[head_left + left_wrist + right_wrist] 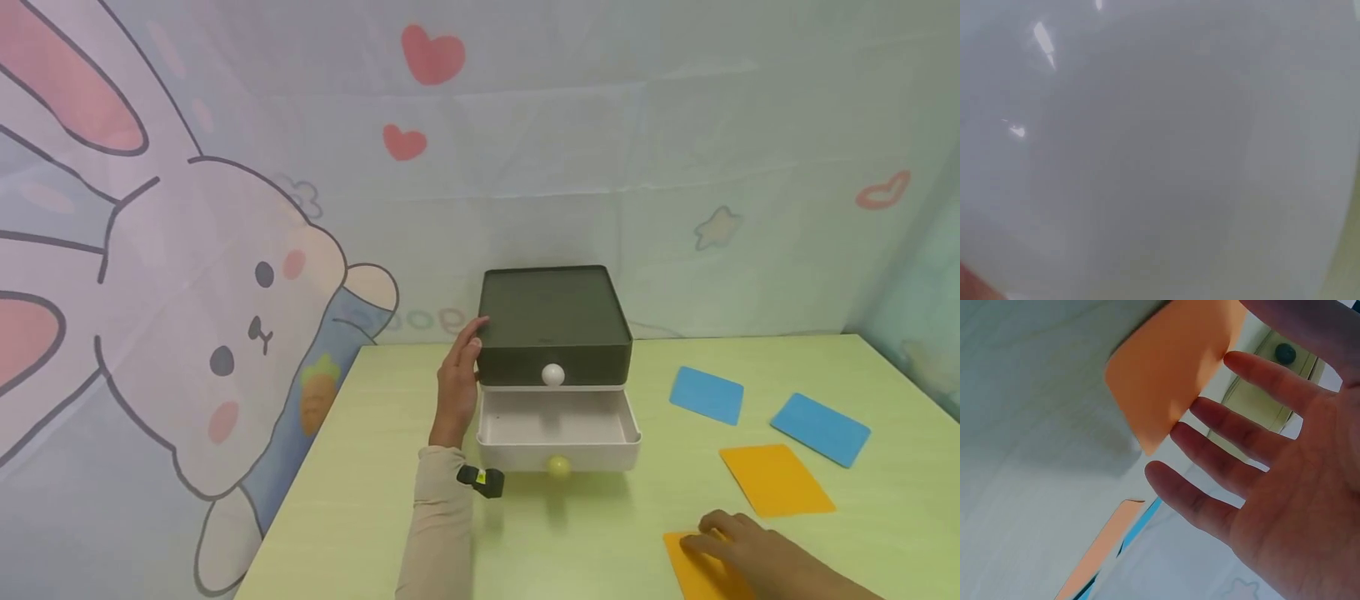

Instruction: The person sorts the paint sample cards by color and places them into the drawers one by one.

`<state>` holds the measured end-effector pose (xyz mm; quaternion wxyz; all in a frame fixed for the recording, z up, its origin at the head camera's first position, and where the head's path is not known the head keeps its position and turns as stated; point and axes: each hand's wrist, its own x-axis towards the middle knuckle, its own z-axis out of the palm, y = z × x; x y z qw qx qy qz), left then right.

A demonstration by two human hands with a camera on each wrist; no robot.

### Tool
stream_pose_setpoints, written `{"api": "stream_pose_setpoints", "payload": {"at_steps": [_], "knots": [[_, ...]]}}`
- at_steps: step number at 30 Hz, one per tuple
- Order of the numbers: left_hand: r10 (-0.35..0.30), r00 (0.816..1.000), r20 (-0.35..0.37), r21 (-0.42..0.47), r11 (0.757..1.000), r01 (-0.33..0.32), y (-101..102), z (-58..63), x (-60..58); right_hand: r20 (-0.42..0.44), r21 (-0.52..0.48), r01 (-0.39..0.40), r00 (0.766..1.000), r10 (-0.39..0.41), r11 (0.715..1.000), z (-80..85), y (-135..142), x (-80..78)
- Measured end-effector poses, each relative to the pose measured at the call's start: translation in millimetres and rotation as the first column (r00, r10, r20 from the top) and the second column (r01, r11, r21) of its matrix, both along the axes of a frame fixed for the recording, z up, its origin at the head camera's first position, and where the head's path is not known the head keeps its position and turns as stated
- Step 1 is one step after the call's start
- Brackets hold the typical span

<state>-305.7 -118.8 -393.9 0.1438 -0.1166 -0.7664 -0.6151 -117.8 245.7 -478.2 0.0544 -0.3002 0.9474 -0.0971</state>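
Observation:
A small two-drawer box (555, 308) with a dark tray-like top stands on the table. Its upper drawer, with a white knob (552, 375), is closed. The white lower drawer (517, 456), with a yellow knob (558, 467), is pulled out and shows its bare floor. My left hand (456, 383) rests along the box's left side, fingertips at the top edge; a glossy pale surface fills the left wrist view. At the front right, my right hand (750, 550) pinches an orange card (1166, 375) by its edge, fingertips along that edge; the thumb tip is cut off in the right wrist view.
Another orange card (776, 479) lies beyond my right hand. Two blue cards (707, 395) (821, 428) lie farther back on the right of the pale green table (360, 483). Behind the box hangs a cloth backdrop (570, 158) with a rabbit, hearts and a star.

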Motion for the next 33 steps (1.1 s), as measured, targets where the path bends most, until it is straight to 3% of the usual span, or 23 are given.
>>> {"api": "stream_pose_setpoints", "payload": {"at_steps": [5, 10, 17, 21, 27, 33], "knots": [[-0.003, 1.0, 0.013, 0.009, 1.0, 0.003, 0, -2.0, 0.7, -0.033, -0.027, -0.01, 0.999, 0.009, 1.0, 0.6, 0, 3.0], [-0.008, 1.0, 0.025, 0.007, 1.0, 0.007, 2, -2.9, 2.2, 0.005, -0.046, -0.014, 1.0, 0.014, 0.999, 4.8, -1, 5.7], [0.005, 1.0, 0.012, -0.013, 1.0, -0.005, 2, 1.5, 2.7, 0.158, -0.04, 0.063, 0.986, -0.056, 0.997, 16.9, -8, 1.0], [0.013, 1.0, 0.013, -0.013, 1.0, -0.013, 2, 1.7, 2.8, 0.21, -0.067, 0.068, 0.976, -0.052, 0.995, 22.0, -14, 0.1], [0.015, 1.0, 0.013, -0.001, 1.0, -0.015, 1, 2.1, 4.7, 0.206, -0.089, 0.062, 0.978, -0.043, 0.994, 52.5, -32, 3.3], [0.008, 1.0, 0.004, -0.006, 1.0, -0.008, -1, 3.1, 5.1, 0.095, -0.135, -0.014, 0.995, 0.027, 0.991, 85.8, -53, 6.9]]}}
